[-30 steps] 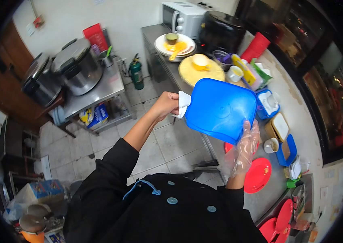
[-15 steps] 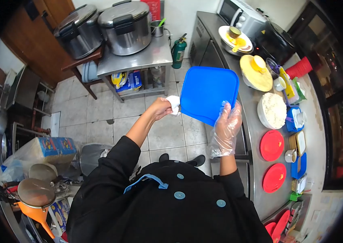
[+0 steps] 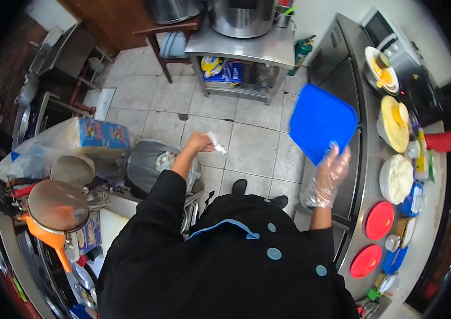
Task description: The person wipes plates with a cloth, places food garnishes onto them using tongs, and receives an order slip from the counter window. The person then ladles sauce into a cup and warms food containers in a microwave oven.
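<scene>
"Counter (image 3: 356, 229) on the right; where's the blue lid (image 3: 322, 122)?"
"Held up beside it, near corner gripped by the gloved right hand (image 3: 333, 171), partly curled."
"And the left hand (image 3: 198, 142)?"
"Nearly closed, pinching a white tissue (image 3: 218, 146)."

Kitchen, steel counter (image 3: 370, 183), white microwave (image 3: 389, 40), large metal pot (image 3: 242, 21), round strainer (image 3: 59, 203)

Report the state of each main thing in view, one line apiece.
Left hand: bare, closed
White tissue or cloth: crumpled, pinched
Right hand: gloved, gripping
Blue lid: held by its edge
Waste bin: open, partly filled
White bowl: uncovered, heaped
Red plates: lying flat, apart
</scene>
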`<control>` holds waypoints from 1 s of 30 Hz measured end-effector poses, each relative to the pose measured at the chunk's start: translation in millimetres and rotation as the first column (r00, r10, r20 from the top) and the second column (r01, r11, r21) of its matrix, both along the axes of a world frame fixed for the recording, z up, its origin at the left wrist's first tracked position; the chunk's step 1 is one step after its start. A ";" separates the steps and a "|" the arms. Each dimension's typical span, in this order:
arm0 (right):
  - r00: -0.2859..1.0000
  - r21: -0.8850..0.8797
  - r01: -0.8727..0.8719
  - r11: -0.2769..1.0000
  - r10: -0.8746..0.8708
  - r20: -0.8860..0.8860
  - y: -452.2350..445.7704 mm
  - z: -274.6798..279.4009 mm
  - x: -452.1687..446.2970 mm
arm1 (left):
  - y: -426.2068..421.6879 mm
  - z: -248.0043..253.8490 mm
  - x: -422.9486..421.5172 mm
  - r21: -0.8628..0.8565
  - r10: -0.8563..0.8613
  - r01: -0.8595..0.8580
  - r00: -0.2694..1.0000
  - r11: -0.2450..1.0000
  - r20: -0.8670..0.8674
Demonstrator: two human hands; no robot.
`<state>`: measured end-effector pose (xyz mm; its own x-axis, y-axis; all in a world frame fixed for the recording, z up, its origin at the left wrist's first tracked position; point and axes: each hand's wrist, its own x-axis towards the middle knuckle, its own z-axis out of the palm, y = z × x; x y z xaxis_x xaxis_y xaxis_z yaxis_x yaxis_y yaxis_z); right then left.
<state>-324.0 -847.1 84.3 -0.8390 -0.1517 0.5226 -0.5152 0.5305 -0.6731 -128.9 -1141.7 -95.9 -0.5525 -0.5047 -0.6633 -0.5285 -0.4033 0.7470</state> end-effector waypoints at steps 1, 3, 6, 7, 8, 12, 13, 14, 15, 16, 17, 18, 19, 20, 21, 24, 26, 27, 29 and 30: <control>0.998 0.090 0.055 0.994 -0.058 0.032 10.0 -6.4 -1.3 | -20.1 -21.3 34.6 -0.086 -0.004 0.015 0.992 0.996 0.128; 0.990 0.053 0.028 0.998 -0.035 0.140 23.5 -7.6 5.3 | -57.3 -64.6 99.9 -0.391 -0.138 0.769 0.520 0.507 0.843; 0.974 -0.029 0.041 0.999 -0.034 0.224 43.8 -23.8 11.2 | -73.2 -119.2 208.4 -0.546 0.131 0.425 0.690 0.722 0.711; 0.961 -0.081 0.059 0.995 -0.034 0.275 54.2 -26.9 10.5 | -78.5 -126.4 220.2 -0.391 -0.061 0.627 0.574 0.674 0.817; 0.926 -0.216 0.078 0.973 0.009 0.376 65.0 -29.9 9.3 | -74.6 -123.1 221.7 -0.282 -0.201 0.706 0.518 0.650 0.832; 0.824 -0.653 0.269 0.708 0.182 0.536 115.3 -36.8 -9.4 | -54.6 -174.0 187.1 -0.111 -0.335 0.511 0.697 0.852 0.634; 0.688 -0.615 0.503 0.608 0.149 0.710 115.8 -21.4 -7.6 | -48.1 -187.2 164.4 0.086 -0.248 0.246 0.770 0.966 0.587; 0.519 -0.526 0.704 0.477 0.159 0.840 124.5 -9.6 -8.0 | -32.8 -189.8 128.4 0.095 -0.263 0.252 0.807 0.963 0.529; 0.559 -0.614 0.660 0.433 0.262 0.787 146.3 -16.5 -8.3 | -13.1 -191.6 92.4 0.109 -0.282 0.262 0.838 0.959 0.467; 0.604 -0.665 0.628 0.404 0.285 0.744 163.5 -18.3 -8.4 | -2.3 -215.7 72.2 0.137 -0.330 0.301 0.887 0.944 0.323; 0.649 -0.713 0.592 0.375 0.303 0.698 177.0 -16.1 -7.0 | 7.0 -234.9 42.1 0.167 -0.374 0.347 0.911 0.923 0.172; 0.639 -0.707 0.631 0.319 0.304 0.707 188.4 -2.6 -4.6 | 34.2 -216.4 -8.0 0.118 -0.475 0.460 0.849 0.880 0.233; 0.660 -0.741 0.642 0.200 0.348 0.666 210.8 -7.3 -5.2 | 77.0 -183.9 -53.4 0.067 -0.560 0.568 0.773 0.821 0.298; 0.721 -0.848 0.520 0.101 0.479 0.500 237.4 -19.2 -4.1 | 107.4 -166.2 -87.3 0.031 -0.616 0.631 0.743 0.775 0.261; 0.769 -0.897 0.440 0.036 0.500 0.397 261.8 -18.2 0.0 | 136.8 -152.4 -119.5 -0.007 -0.672 0.691 0.705 0.723 0.224; 0.858 -0.934 0.337 -0.123 0.449 0.250 322.2 8.8 17.0 | 228.7 -88.3 -199.2 0.023 -0.855 0.856 0.514 0.517 0.070; 0.903 -0.901 0.422 -0.100 0.133 0.408 362.4 38.7 30.2 | 289.6 -29.9 -237.6 0.084 -0.927 0.924 0.375 0.372 -0.017; 0.891 -0.889 0.454 -0.063 0.003 0.455 392.7 47.1 41.5 | 319.3 -1.7 -253.0 0.107 -0.973 0.974 0.210 0.200 -0.097; 0.831 -0.880 0.471 -0.063 -0.301 0.467 441.7 79.1 57.8 | 384.2 60.0 -276.4 0.103 -0.971 0.983 -0.128 -0.152 -0.204; 0.778 -0.893 0.441 -0.088 -0.459 0.429 462.5 100.9 58.6 | 419.4 93.4 -284.6 0.079 -0.929 0.945 -0.291 -0.316 -0.230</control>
<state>-265.4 -384.5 185.1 -0.4862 0.8601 -0.1543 -0.4683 -0.4055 -0.7850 -413.5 -722.4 -2.5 -0.2193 0.8012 -0.5567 -0.3365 0.4734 0.8140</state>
